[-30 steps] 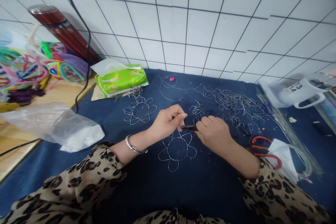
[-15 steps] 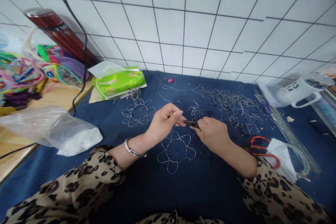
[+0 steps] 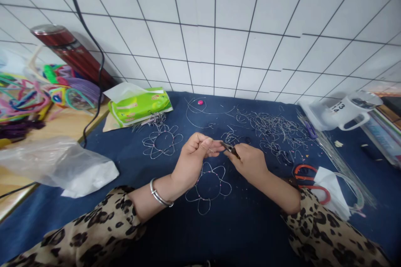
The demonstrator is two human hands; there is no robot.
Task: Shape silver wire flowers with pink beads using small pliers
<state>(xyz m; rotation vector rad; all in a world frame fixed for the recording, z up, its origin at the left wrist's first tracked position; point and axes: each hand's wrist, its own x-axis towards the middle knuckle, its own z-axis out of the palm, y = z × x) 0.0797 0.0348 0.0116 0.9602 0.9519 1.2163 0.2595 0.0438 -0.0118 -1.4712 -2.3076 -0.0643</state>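
My left hand [image 3: 197, 154] pinches a short, thin piece of wire [image 3: 212, 150] between thumb and fingers. My right hand [image 3: 250, 160] is wrapped round a pair of dark pliers [image 3: 231, 149], whose jaws reach the fingertips of my left hand. What the jaws grip is too small to make out. Below the hands a flower-shaped wire ring with pink beads [image 3: 220, 183] lies flat on the blue cloth [image 3: 244, 233]. Left of my left hand rests a stack of similar wire flowers [image 3: 163, 150].
A tangle of wire pieces [image 3: 278, 129] covers the back right. Beyond my right forearm lie red-handled scissors [image 3: 326, 195], straight wires [image 3: 347, 167] and a white mug [image 3: 347, 112]. At left are green tissues [image 3: 138, 106], a plastic bag [image 3: 90, 171], a red thermos [image 3: 72, 54] and a black cable [image 3: 102, 66].
The view has tilted up slightly. My left hand's fingers have straightened a little, showing the short wire, and the plier jaws now point more upward at its fingertips.
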